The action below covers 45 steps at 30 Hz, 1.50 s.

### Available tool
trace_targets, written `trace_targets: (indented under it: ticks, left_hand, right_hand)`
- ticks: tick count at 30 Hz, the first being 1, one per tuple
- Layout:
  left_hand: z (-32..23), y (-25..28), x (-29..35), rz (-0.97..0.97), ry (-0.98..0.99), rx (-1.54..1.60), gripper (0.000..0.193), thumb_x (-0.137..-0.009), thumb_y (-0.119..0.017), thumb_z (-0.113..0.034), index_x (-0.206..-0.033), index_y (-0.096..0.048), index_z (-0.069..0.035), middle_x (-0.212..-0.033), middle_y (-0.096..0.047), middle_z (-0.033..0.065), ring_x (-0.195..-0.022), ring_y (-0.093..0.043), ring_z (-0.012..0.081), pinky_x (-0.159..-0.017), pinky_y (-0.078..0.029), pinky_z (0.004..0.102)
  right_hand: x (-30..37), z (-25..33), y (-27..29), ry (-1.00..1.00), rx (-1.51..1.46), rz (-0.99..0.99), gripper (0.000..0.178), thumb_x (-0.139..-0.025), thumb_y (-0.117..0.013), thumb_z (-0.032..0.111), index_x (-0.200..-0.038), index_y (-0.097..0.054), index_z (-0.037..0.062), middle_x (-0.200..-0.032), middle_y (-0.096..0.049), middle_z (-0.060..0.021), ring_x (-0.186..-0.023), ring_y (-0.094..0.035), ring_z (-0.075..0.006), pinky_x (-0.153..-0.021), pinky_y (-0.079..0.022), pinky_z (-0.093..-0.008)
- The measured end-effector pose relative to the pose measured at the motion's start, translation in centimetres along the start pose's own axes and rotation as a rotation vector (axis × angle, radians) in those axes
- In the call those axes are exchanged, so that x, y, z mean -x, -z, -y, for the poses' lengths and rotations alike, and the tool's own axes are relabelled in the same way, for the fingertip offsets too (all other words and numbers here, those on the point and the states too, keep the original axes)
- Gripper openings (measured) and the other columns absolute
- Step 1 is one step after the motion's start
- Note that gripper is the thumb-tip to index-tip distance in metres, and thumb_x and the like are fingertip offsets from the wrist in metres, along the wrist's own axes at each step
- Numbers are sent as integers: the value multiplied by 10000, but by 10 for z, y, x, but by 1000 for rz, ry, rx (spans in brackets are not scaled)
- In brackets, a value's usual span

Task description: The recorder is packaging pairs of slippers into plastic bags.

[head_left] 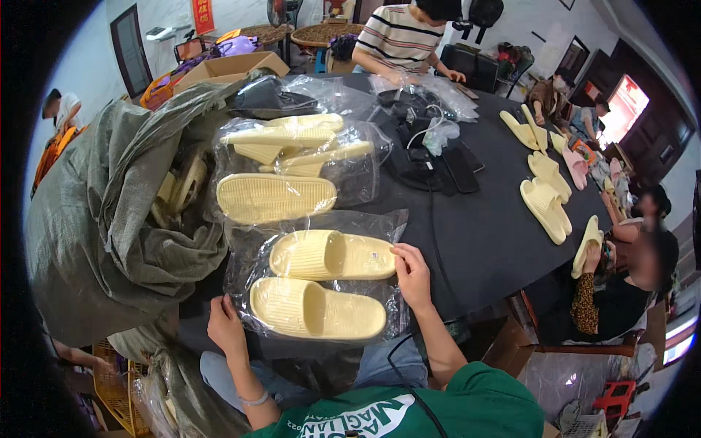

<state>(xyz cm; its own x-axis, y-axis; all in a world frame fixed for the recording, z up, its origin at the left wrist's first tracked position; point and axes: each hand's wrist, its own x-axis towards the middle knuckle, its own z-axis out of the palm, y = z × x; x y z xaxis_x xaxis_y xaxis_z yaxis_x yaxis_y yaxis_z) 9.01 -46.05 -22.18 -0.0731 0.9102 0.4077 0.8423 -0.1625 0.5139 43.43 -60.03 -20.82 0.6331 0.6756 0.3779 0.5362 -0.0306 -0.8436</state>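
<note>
A pair of pale yellow slide slippers [332, 255] lies side by side inside a clear plastic bag [244, 255] on the dark table in front of me. Both have ribbed straps, with the toes to the left and the heels to the right. My left hand [228, 330] has its fingers closed at the bag's lower left edge. At the right side, my right hand [413, 279] pinches the bag's edge beside the heel of the farther slipper. Just beyond lies another clear bag [372, 157] with several more yellow slippers [276, 198], one showing its ribbed sole.
A big grey-green woven sack [95, 219] with slippers inside stands at the left. Cables, a phone [461, 169] and black devices lie toward the back. Loose yellow slippers [544, 208] line the table's right side. Co-workers stand across and sit at the right, one holding a slipper [587, 244].
</note>
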Motion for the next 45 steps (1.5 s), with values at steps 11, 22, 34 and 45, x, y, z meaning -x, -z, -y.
trace_targets:
  ticks: [11,22,34,45]
  left_hand:
    - [-13,1,-6,26,13,-3,203,-929,-554,-284,-936,-600,-86,-782,-642,164,-700,-619,365,-589,-466,417]
    - [-14,-4,-7,7,-37,20,181,-927,-557,-260,-934,-609,-87,-785,-648,142,-689,-622,354,-582,-470,413]
    - [-6,1,-5,35,47,84,276,-944,-528,-310,-932,-599,-44,-762,-629,183,-675,-613,357,-584,-460,404]
    - [6,-2,-5,21,24,76,273,-940,-530,-313,-946,-607,-51,-769,-635,179,-690,-610,373,-594,-461,414]
  right_hand:
    - [-8,-2,1,11,16,4,183,-920,-522,69,-1036,-638,-14,-1107,-608,-115,-1010,-596,-220,-836,-474,-290]
    - [-7,-11,3,35,22,-19,194,-920,-523,77,-1053,-637,-7,-1119,-601,-121,-1010,-599,-229,-806,-481,-297]
    - [-98,43,125,71,-325,-525,836,-904,-520,71,-1469,97,62,-1299,-466,-187,-637,-521,-102,-512,-447,-208]
    - [-83,90,133,-114,-167,156,233,-942,-513,190,-1030,-602,-6,-813,-670,-70,-551,-535,-63,-521,-440,-201]
